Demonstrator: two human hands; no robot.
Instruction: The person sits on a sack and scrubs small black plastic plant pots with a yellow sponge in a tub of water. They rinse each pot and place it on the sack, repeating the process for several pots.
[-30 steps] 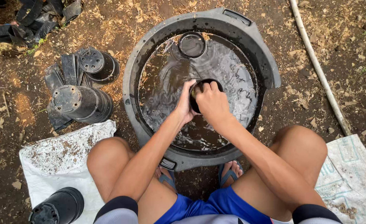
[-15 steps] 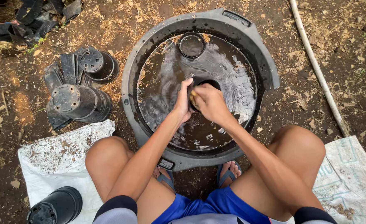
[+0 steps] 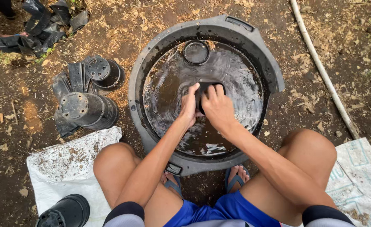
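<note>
I squat over a big grey tub (image 3: 145,63) filled with murky water. Both hands hold a small black plastic plant pot (image 3: 205,89) at the water's surface near the tub's middle. My left hand (image 3: 189,107) grips its left side, my right hand (image 3: 217,107) covers its right side and rim. Most of the pot is hidden by my fingers. A second black pot (image 3: 196,52) floats at the tub's far edge, apart from my hands.
Stacks of black pots (image 3: 88,110) and flattened black bags (image 3: 74,76) lie left of the tub. One more pot (image 3: 64,212) stands on a white sack (image 3: 67,162) by my left knee. Another sack (image 3: 360,176) lies right. A pale hose (image 3: 320,67) runs along the right.
My hands have shifted slightly on the pot, turning it in the water; ripples have spread. The floating pot has stayed at the far edge.
</note>
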